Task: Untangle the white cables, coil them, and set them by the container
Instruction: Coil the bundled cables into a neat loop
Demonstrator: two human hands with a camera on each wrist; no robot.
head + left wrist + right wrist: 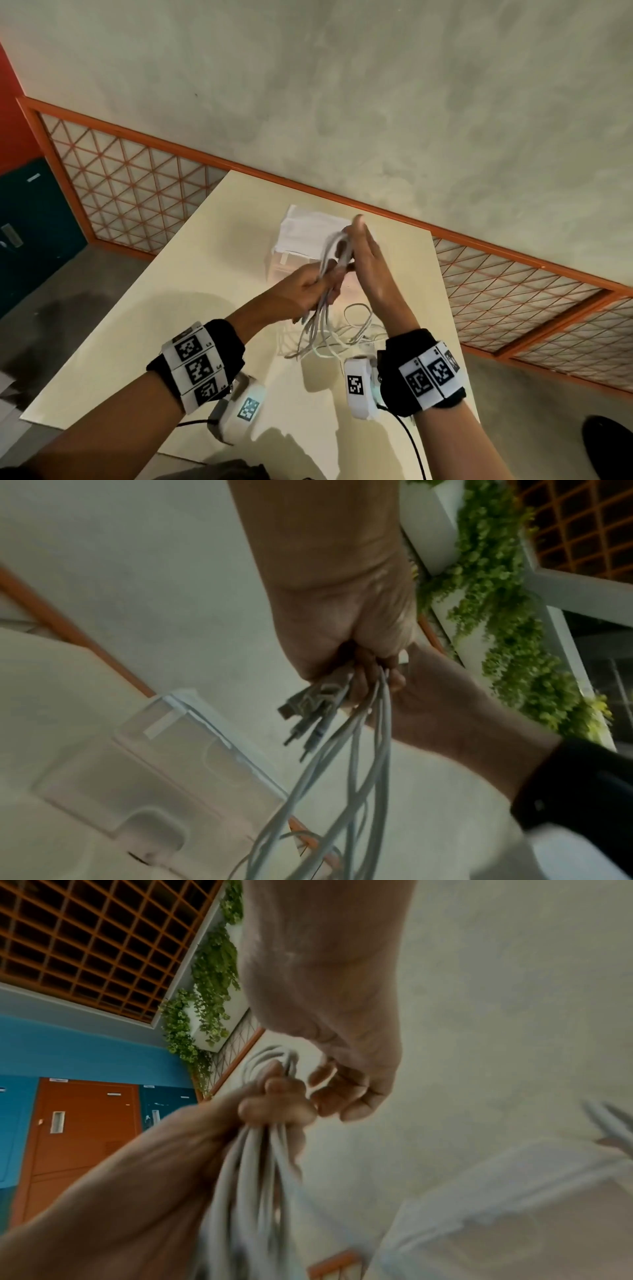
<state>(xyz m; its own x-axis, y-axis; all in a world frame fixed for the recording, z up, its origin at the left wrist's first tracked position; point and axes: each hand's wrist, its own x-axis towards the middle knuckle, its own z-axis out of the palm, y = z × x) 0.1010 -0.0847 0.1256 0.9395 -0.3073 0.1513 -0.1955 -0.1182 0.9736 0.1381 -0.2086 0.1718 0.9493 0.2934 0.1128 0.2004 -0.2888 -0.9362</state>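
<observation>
White cables [327,274] bunched in the left hand's [308,286] fist, loop beside the right hand's [368,260] straight fingers

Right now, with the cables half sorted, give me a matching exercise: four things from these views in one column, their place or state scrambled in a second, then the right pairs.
1. bundle of white cables
2. loose white cable loops
3. clear plastic lidded container
4. right hand

A. lying on the pale table below the hands
B. standing on the table beyond the hands
C. held in the grip of the left hand
D. raised at the bundle's top, fingers mostly straight

Pairs: 1-C, 2-A, 3-B, 4-D
</observation>
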